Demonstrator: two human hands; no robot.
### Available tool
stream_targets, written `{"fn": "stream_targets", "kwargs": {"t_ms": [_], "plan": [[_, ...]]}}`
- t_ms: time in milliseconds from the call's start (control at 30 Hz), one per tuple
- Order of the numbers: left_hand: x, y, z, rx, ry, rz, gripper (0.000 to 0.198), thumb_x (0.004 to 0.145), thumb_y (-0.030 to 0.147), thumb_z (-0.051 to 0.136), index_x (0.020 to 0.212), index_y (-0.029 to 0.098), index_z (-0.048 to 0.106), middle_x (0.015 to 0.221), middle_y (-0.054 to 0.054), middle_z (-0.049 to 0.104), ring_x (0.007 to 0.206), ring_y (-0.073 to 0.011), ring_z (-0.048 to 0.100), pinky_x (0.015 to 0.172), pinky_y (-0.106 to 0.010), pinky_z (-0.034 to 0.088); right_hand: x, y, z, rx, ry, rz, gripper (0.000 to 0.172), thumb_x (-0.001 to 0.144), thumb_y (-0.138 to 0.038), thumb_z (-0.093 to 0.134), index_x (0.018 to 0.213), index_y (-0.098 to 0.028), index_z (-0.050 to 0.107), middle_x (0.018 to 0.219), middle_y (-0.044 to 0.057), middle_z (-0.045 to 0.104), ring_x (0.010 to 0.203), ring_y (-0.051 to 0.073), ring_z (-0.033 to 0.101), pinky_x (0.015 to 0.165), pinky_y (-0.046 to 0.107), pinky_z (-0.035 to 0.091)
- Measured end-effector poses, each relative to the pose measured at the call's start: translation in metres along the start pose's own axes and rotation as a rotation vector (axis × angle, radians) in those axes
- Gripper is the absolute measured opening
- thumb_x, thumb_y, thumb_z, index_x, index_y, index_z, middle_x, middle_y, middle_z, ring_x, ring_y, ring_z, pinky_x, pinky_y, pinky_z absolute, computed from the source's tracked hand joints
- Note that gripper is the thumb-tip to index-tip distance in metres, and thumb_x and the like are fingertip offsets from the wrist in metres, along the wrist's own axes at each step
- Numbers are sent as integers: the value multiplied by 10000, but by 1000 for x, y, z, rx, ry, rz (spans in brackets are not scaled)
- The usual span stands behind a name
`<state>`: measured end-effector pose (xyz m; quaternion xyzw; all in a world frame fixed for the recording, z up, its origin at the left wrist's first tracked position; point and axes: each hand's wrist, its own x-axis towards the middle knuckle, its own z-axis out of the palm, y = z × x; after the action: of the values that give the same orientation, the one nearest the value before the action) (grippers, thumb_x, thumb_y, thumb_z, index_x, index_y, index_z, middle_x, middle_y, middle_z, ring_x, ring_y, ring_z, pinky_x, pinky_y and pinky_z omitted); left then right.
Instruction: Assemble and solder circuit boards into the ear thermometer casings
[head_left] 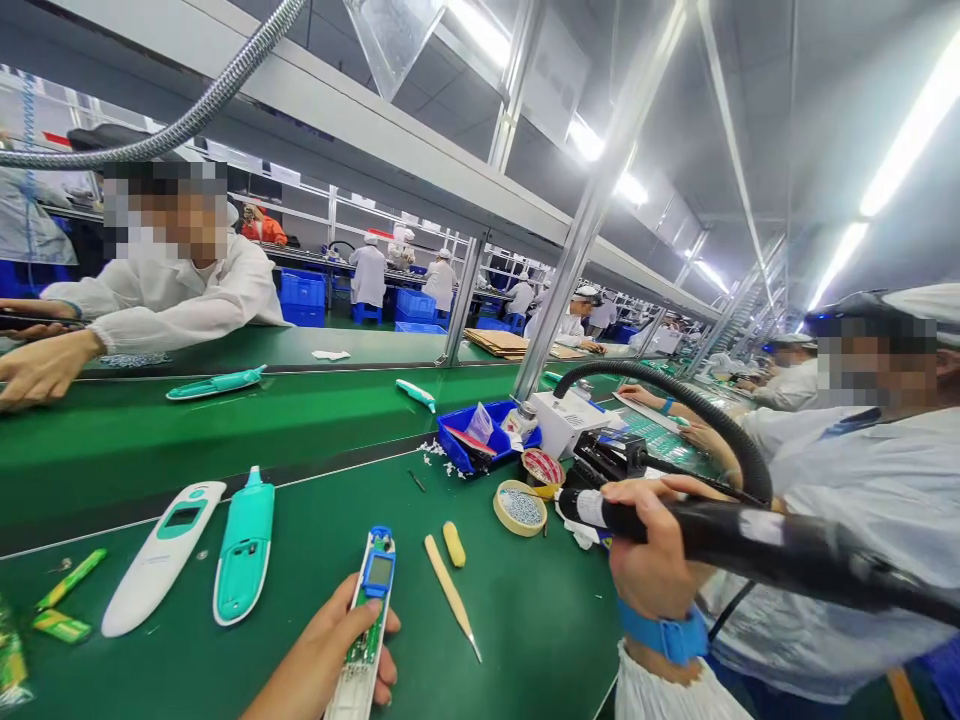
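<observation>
My left hand (pixel 349 635) is wrapped round an open white device housing (pixel 365 640), with a green circuit board and a blue-framed small screen showing at its upper end. My right hand (pixel 652 550), a blue strap at its wrist, grips a black cylindrical power screwdriver (pixel 720 540) held level above the bench, its tip pointing left. Between the hands lie a pointed tool with a yellow handle (pixel 448 590) and a short yellow piece (pixel 454 545). Left of my left hand rest a teal housing shell (pixel 245 550) and a white thermometer-like shell (pixel 166 555).
A round dish of small screws (pixel 520 507) sits near a blue bin (pixel 469 455) and a white box (pixel 566 422). Green-yellow batteries (pixel 71 580) lie at far left. Teal devices lie on the green belt (pixel 322 410). A person's hand (pixel 45 370) reaches in at left; another person stands right.
</observation>
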<state>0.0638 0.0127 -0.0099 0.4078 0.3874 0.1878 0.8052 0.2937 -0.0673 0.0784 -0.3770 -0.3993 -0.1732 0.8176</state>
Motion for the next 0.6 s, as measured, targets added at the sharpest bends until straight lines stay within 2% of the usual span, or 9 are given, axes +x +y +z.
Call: {"fn": "stream_targets", "kwargs": {"t_ms": [133,333,467,533,600], "plan": [[1,2,1,-16,40,-10,536,489,575,695,807,204,476,537,-2,614,455,-149,531,480,-255,417,-9,24,0,7,-27,69,246,680,-152,613,886,-210,492,563,-62,563,516,174,515,608,358,446],[8,-3,-1,0,24,-3,500,525,598,661,764,196,485,486,4,593,398,-116,483,433,-225,390,-16,35,3,4,-46,96,253,687,-174,637,898,-205,500,570,-60,569,530,170,532,608,345,445],[7,-6,-2,-21,39,33,492,523,566,683,782,184,511,543,-2,608,413,-122,496,412,-229,398,-12,26,5,24,-34,48,248,663,-144,629,872,-209,513,574,-56,578,513,174,522,617,361,446],[5,-5,-2,-65,59,44,456,537,508,700,804,182,526,618,-2,623,434,-120,503,416,-237,416,-8,12,7,52,-12,11,242,641,-131,609,851,-218,526,558,-58,572,498,173,504,605,355,442],[2,-3,-3,-89,44,40,363,606,447,674,799,169,544,611,-3,615,446,-108,497,429,-225,421,-7,-7,7,89,3,-6,211,623,-157,592,818,-227,548,528,-57,552,480,169,475,571,337,432]]}}
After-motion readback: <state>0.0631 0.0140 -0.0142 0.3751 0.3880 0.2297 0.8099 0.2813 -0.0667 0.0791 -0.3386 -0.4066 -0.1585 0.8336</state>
